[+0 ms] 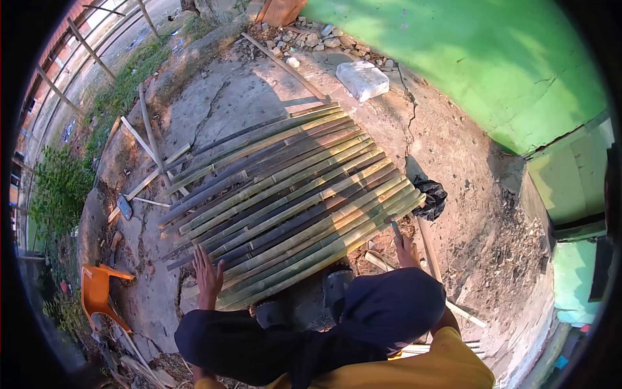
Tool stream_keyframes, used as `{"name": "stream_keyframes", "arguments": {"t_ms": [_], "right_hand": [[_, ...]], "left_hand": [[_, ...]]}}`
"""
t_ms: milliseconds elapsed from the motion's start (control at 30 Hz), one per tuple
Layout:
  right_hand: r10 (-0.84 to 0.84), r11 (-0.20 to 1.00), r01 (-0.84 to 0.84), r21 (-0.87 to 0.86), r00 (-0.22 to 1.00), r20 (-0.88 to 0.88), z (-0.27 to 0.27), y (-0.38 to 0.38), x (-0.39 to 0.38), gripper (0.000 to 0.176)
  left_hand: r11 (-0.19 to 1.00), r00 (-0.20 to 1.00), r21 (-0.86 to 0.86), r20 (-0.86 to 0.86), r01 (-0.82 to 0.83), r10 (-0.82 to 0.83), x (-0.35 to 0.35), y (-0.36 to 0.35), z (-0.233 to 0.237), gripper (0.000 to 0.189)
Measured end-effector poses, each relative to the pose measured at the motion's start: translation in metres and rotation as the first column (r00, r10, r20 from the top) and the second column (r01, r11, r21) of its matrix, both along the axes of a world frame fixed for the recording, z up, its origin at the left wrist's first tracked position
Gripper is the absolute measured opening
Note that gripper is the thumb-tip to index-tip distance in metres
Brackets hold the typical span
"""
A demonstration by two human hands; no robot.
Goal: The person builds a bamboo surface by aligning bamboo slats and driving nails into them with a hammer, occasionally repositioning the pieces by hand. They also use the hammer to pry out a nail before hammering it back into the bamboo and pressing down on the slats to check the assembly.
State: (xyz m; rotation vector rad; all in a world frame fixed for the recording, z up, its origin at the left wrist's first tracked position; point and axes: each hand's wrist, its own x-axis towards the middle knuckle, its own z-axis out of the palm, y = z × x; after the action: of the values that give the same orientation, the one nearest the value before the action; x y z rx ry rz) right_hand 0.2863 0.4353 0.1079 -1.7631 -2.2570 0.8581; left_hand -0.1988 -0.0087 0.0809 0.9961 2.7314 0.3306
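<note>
A mat of long split bamboo slats (285,194) lies on the cracked ground in front of me, running from lower left to upper right. My left hand (207,277) rests flat with fingers spread on the slats' near left end. At the mat's near right corner, my right hand (406,249) grips a thin dark tool (394,227) whose tip points at the outermost slat. My knees in dark trousers and my dark sandals (337,285) sit just below the mat's near edge.
A white block (363,79) lies beyond the mat, with a black plastic bag (433,198) at its right end. A hatchet (124,207) and loose wooden sticks (150,133) lie left. An orange chair (97,293) is tipped over at lower left. The green wall (492,58) rises on the right.
</note>
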Motion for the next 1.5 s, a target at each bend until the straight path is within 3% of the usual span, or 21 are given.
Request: {"name": "stream_keyframes", "arguments": {"t_ms": [100, 133, 200, 233, 300, 433, 500, 633, 700, 733, 800, 833, 900, 933, 1000, 1067, 1133, 1267, 1333, 1467, 1500], "right_hand": [[-0.089, 0.980, 0.099, -0.173, 0.994, 0.068, 0.017, -0.002, 0.010, 0.042], [0.124, 0.974, -0.121, 0.192, 0.992, 0.001, 0.000, -0.008, 0.030, 0.040], [-0.105, 0.944, 0.098, 0.315, 0.994, 0.004, 0.004, -0.002, 0.026, 0.029], [-0.120, 0.940, 0.108, 0.323, 0.993, 0.016, 0.005, 0.010, 0.031, 0.029], [-0.165, 0.953, 0.184, 0.240, 0.982, -0.096, -0.006, 0.036, 0.043, 0.022], [-0.256, 0.931, 0.254, 0.262, 0.966, -0.026, -0.005, 0.099, 0.044, 0.020], [-0.201, 0.827, 0.230, 0.512, 0.973, -0.111, -0.027, 0.138, 0.047, 0.019], [-0.375, 0.823, 0.308, 0.478, 0.926, 0.049, -0.050, 0.204, 0.040, 0.026], [-0.311, 0.819, 0.256, 0.514, 0.950, 0.022, -0.089, 0.241, 0.059, 0.024], [-0.287, 0.862, 0.260, 0.434, 0.958, -0.002, -0.076, 0.243, 0.051, 0.019], [-0.257, 0.866, 0.206, 0.456, 0.965, 0.052, -0.075, 0.249, 0.043, 0.012], [-0.285, 0.885, 0.214, 0.414, 0.952, 0.116, -0.072, 0.253, 0.038, 0.015], [-0.275, 0.846, 0.165, 0.506, 0.949, 0.150, -0.142, 0.304, 0.078, 0.031], [-0.231, 0.903, 0.118, 0.414, 0.945, 0.233, -0.133, 0.304, 0.073, 0.052], [-0.149, 0.889, 0.075, 0.452, 0.980, 0.130, -0.146, 0.311, 0.073, 0.075], [-0.106, 0.895, -0.019, 0.447, 0.961, 0.254, -0.187, 0.345, 0.099, 0.064], [-0.191, 0.926, 0.054, 0.375, 0.921, 0.339, -0.121, 0.298, 0.049, 0.052], [-0.163, 0.889, 0.042, 0.456, 0.959, 0.230, -0.147, 0.316, 0.070, 0.047], [-0.134, 0.880, -0.023, 0.475, 0.947, 0.293, -0.145, 0.313, 0.074, 0.043], [-0.221, 0.901, 0.025, 0.434, 0.886, 0.408, -0.119, 0.292, 0.060, 0.038], [-0.187, 0.906, -0.011, 0.423, 0.886, 0.423, -0.133, 0.304, 0.073, 0.037]], "left_hand": [[0.996, 0.997, 0.056, -0.023, -0.072, 0.074, -0.007, 0.016, -0.022, 0.089], [0.997, 0.999, 0.065, -0.009, -0.039, 0.040, -0.015, 0.017, -0.032, 0.089], [0.985, 0.981, 0.149, -0.159, -0.085, 0.108, -0.025, 0.020, -0.052, 0.086], [0.985, 0.985, 0.155, -0.145, -0.072, 0.094, -0.022, 0.029, -0.054, 0.086], [0.994, 0.971, -0.049, -0.224, -0.097, 0.083, -0.016, 0.034, -0.045, 0.084], [0.988, 0.969, -0.073, -0.219, -0.136, 0.117, -0.012, 0.041, -0.037, 0.085], [0.985, 0.969, -0.092, -0.211, -0.147, 0.125, -0.012, 0.043, -0.032, 0.084], [0.960, 0.971, -0.197, -0.168, -0.199, 0.167, -0.014, 0.048, -0.031, 0.083], [0.977, 0.961, -0.012, -0.183, -0.211, 0.205, -0.004, 0.045, -0.030, 0.083], [0.977, 0.959, 0.110, -0.195, -0.185, 0.204, 0.000, 0.045, -0.030, 0.083], [0.969, 0.974, 0.150, -0.091, -0.194, 0.209, 0.009, 0.042, -0.040, 0.087], [0.981, 0.966, 0.047, -0.172, -0.189, 0.194, 0.016, 0.046, -0.033, 0.091], [0.975, 0.961, 0.076, -0.169, -0.208, 0.218, 0.017, 0.048, -0.029, 0.096], [0.973, 0.962, 0.094, -0.159, -0.210, 0.223, 0.017, 0.046, -0.029, 0.098], [0.968, 0.961, 0.082, -0.127, -0.237, 0.246, 0.019, 0.049, -0.020, 0.100], [0.965, 0.957, 0.082, -0.125, -0.251, 0.260, 0.018, 0.048, -0.018, 0.100], [0.964, 0.957, 0.091, -0.125, -0.250, 0.260, 0.018, 0.047, -0.019, 0.100], [0.945, 0.967, 0.226, -0.038, -0.235, 0.250, 0.010, 0.031, -0.023, 0.091], [0.840, 0.885, 0.364, -0.082, -0.402, 0.459, 0.017, 0.018, -0.024, 0.080], [0.775, 0.788, 0.210, -0.033, -0.597, 0.615, 0.049, -0.016, -0.027, 0.072], [0.819, 0.822, 0.070, 0.014, -0.569, 0.570, 0.056, -0.025, -0.033, 0.073]]}}
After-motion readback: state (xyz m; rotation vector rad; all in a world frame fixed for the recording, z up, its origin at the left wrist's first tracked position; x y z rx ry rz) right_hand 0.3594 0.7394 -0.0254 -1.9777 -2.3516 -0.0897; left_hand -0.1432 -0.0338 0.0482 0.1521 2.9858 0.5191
